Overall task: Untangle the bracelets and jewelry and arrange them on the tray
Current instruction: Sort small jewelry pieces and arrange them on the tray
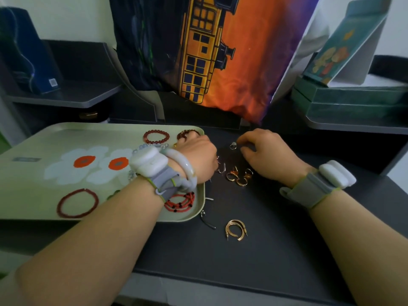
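A pale green tray [44, 140] with white and orange flowers lies at the left. On it rest a red bead bracelet [156, 137], a darker bead bracelet [185, 133], a thin dark red one [77, 203] and a coiled coral strand [180, 202]. My left hand [197, 156] hovers over the tray's right edge, fingers curled down onto a small tangle of silvery-pink jewelry [221, 167]; the grip itself is hidden. My right hand [268, 151] pinches a small silver ring [233, 146] on the black mat. Small gold earrings [239, 176] lie between my hands.
A pair of gold hoop earrings [235, 229] and a grey metal clasp piece [206, 219] lie on the black mat [265, 250] near the tray's front corner. An orange and purple printed cushion [220, 58] stands behind. Green boxes [353, 100] are stacked at the right.
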A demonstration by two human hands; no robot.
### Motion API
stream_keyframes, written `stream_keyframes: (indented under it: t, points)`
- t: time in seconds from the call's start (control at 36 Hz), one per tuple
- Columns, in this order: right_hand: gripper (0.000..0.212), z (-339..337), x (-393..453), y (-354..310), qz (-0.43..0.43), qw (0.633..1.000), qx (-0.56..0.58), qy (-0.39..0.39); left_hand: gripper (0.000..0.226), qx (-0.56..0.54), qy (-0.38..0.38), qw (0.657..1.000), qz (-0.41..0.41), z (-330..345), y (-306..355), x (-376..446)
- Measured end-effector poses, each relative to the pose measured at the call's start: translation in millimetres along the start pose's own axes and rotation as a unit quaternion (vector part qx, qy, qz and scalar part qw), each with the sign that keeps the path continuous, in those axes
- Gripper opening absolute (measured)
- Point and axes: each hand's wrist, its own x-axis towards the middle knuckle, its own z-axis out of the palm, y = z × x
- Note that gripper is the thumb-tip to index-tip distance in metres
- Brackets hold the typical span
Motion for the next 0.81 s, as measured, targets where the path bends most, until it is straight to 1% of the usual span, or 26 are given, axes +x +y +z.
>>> stream_keyframes:
  t: [0.06,0.14,0.25,0.31,0.42,0.53,0.64,0.72,0.81]
  points:
    - [0.026,-2,-1,-2,-0.008,1.0,0.009,0.0,0.024,-0.011,0.017,1.0,0.008,-2,0,-3]
    - [0.024,-2,0,-7,-0.017,0.999,0.032,-0.024,0.022,-0.049,0.046,0.998,0.012,-5,-5,-8]
    - [0.021,1,-3,-12,-0.04,0.998,0.016,-0.049,0.029,-0.167,0.083,0.982,-0.027,-9,-12,-12]
    - [0.019,2,-4,-17,-0.06,0.996,0.007,-0.059,0.029,-0.189,0.099,0.976,-0.043,-10,-13,-14]
    - [0.018,1,-6,-25,-0.092,0.991,-0.006,-0.093,0.027,-0.196,0.089,0.975,-0.052,-11,-13,-16]
    - [0.02,4,-6,-35,-0.07,0.986,-0.023,-0.149,0.026,-0.206,0.078,0.974,-0.055,-12,-13,-17]
    - [0.012,5,-3,-41,-0.038,0.984,-0.013,-0.174,0.027,-0.21,0.074,0.974,-0.051,-12,-13,-17]
    - [0.017,4,-3,-42,-0.039,0.981,-0.025,-0.188,0.028,-0.21,0.075,0.974,-0.043,-11,-14,-17]
    - [0.018,3,-4,-39,-0.047,0.982,-0.026,-0.182,0.028,-0.214,0.07,0.974,-0.026,-10,-14,-17]
